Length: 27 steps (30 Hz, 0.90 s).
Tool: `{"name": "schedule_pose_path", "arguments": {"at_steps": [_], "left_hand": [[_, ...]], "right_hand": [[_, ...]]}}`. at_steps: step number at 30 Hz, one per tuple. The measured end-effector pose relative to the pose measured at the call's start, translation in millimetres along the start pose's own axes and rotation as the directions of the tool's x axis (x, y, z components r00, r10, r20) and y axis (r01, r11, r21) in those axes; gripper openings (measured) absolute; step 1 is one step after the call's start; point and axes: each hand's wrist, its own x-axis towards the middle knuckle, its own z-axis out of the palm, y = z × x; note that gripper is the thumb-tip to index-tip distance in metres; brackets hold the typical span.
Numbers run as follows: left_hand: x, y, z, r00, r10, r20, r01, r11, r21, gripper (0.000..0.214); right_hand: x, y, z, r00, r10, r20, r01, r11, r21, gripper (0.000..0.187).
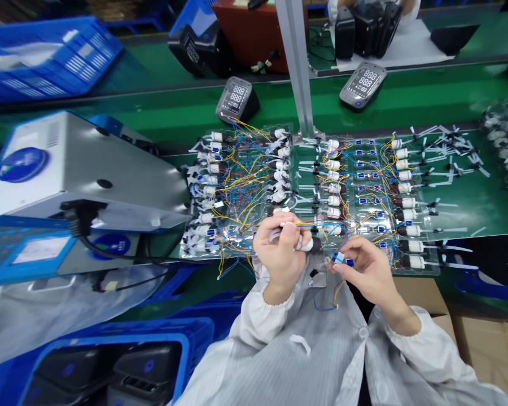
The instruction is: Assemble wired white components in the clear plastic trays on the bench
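My left hand (279, 254) is closed around a small white-and-black cylinder, which looks like a small air pump (307, 244). A white connector with yellow wires shows at its thumb and forefinger. My right hand (370, 270) pinches a small blue wired part (338, 257) just right of the cylinder. Thin coloured wires (336, 299) hang below between the hands. Behind them, clear plastic trays (305, 186) hold rows of similar white cylinders (406, 188), small blue parts (361, 175) and tangled wires. My fingers hide some of what they hold.
Two display units (236, 100) stand on the green conveyor, one each side of a metal post (296, 67). A silver box (97, 169) stands left. Loose white tubes (452, 146) lie right. A blue crate (195, 332) holds black housings. A co-worker's hands are at the back.
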Motion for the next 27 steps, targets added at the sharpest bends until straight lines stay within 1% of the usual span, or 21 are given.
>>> {"name": "schedule_pose_path", "arguments": {"at_steps": [2,6,8,11,15,21,27], "left_hand": [[-3.9,-1.8,0.8,1.0,0.004,0.025,-0.003,1.0,-0.02,0.029],[-11.4,-5.1,2.0,0.997,0.031,0.064,-0.03,0.999,-0.031,0.017],[-14.2,-6.4,2.2,0.996,0.053,0.07,-0.052,0.999,-0.015,0.014],[-16.6,-7.7,2.4,0.994,0.075,0.079,-0.075,0.997,-0.005,0.01],[-17.0,-8.0,3.1,0.995,0.068,0.076,-0.067,0.998,-0.011,0.009],[-17.5,-8.3,3.3,0.995,0.058,0.078,-0.056,0.998,-0.022,0.007],[-20.9,-12.0,-0.4,0.995,0.055,0.086,-0.057,0.998,0.022,0.01]], "right_hand": [[2.0,0.2,3.0,0.999,0.02,-0.044,-0.019,1.0,0.023,0.037],[6.4,-0.7,9.2,0.991,0.087,-0.099,-0.082,0.995,0.055,0.04],[6.7,-0.5,10.5,0.986,0.106,-0.133,-0.103,0.994,0.028,0.04],[4.8,1.0,9.8,0.98,0.095,-0.175,-0.106,0.993,-0.053,0.038],[2.4,1.5,7.7,0.975,0.109,-0.195,-0.128,0.988,-0.084,0.037],[4.4,-4.6,9.4,0.977,0.006,-0.214,-0.034,0.991,-0.128,0.033],[7.0,-9.9,13.8,0.976,-0.037,-0.214,-0.003,0.983,-0.181,0.035]]}}
